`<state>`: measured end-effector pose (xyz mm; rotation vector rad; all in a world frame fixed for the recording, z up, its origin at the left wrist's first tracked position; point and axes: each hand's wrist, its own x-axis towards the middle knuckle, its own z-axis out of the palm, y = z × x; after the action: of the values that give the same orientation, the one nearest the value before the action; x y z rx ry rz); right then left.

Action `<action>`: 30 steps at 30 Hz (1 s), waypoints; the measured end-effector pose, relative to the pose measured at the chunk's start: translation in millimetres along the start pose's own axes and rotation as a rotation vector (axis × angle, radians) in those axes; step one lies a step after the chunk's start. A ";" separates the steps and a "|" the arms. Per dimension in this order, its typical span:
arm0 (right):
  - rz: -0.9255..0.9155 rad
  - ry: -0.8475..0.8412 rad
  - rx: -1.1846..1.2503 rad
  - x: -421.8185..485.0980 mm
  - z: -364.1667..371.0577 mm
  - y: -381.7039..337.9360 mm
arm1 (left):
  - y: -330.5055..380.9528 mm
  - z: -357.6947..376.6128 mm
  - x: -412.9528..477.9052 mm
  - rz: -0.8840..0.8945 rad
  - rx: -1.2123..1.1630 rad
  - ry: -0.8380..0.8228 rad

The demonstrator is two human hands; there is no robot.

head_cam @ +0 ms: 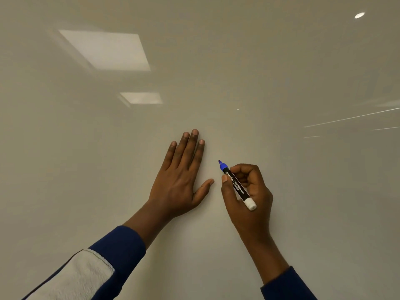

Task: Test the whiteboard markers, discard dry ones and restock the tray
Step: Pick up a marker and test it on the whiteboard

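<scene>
Two hands at whiteboard [216, 61]. Left hand [179, 182]: flat on board, fingers [190, 148] straight, slightly apart, holding nothing. Right hand [251, 198], near, at 3 o'clock of left: fingers and thumb curled, clamped on marker [239, 190]. Marker uncapped; blue tip toward 11 o'clock, white end toward 5 o'clock. Tip contact with board: cannot tell. Sleeves [121, 245] dark blue.
</scene>
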<state>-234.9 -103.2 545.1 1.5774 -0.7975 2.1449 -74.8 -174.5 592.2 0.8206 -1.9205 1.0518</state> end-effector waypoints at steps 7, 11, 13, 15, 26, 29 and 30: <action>-0.191 -0.073 -0.174 15.1 7.0 17.2 | 0.0 5.3 0.1 0.012 0.020 0.021; -0.249 -0.073 -0.241 18.1 9.8 22.7 | 0.1 6.7 0.8 0.017 0.026 0.028; -0.269 -0.095 -0.239 16.4 10.0 22.9 | 0.0 6.8 0.8 0.023 0.028 0.036; -0.273 -0.123 -0.225 13.9 7.4 25.0 | -0.3 6.4 0.1 0.028 0.023 0.046; -0.260 -0.093 -0.246 -4.3 -2.3 32.2 | -0.4 5.5 -0.6 0.028 0.028 0.057; -0.264 -0.092 -0.243 -10.3 -4.3 33.1 | 0.0 5.7 -0.2 0.030 0.021 0.066; -0.267 -0.092 -0.241 -12.5 -5.0 33.5 | 0.1 5.8 -0.2 0.031 0.019 0.068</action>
<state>-254.5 -125.5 524.5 1.5656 -0.7905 1.7320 -76.6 -179.5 589.9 0.7585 -1.8734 1.1047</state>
